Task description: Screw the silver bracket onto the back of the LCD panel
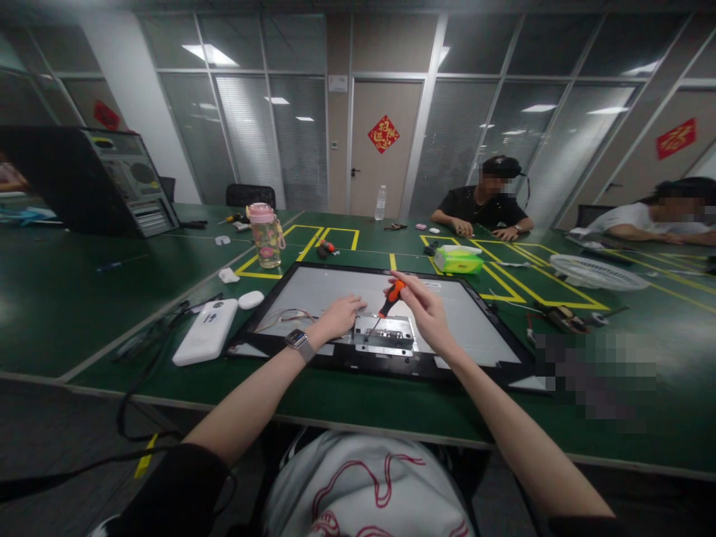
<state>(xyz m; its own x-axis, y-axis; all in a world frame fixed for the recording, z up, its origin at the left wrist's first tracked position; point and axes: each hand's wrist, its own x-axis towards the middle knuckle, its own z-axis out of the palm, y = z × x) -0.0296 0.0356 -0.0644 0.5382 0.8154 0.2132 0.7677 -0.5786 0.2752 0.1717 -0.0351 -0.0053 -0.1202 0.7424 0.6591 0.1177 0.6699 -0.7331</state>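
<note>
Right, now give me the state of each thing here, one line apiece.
Left hand: open, on the display panel.
Right hand: gripping the screwdriver.
Screwdriver: tilted, tip down at the metal bracket.
Display panel: lying flat.
Metal bracket: on the panel.
Smartwatch: strapped on.
Tumbler: upright, lid on.
Water bottle: upright.
Door: closed.

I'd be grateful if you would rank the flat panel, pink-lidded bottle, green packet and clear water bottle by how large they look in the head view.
1. Flat panel
2. Pink-lidded bottle
3. Green packet
4. Clear water bottle
Apparent size only.
</note>
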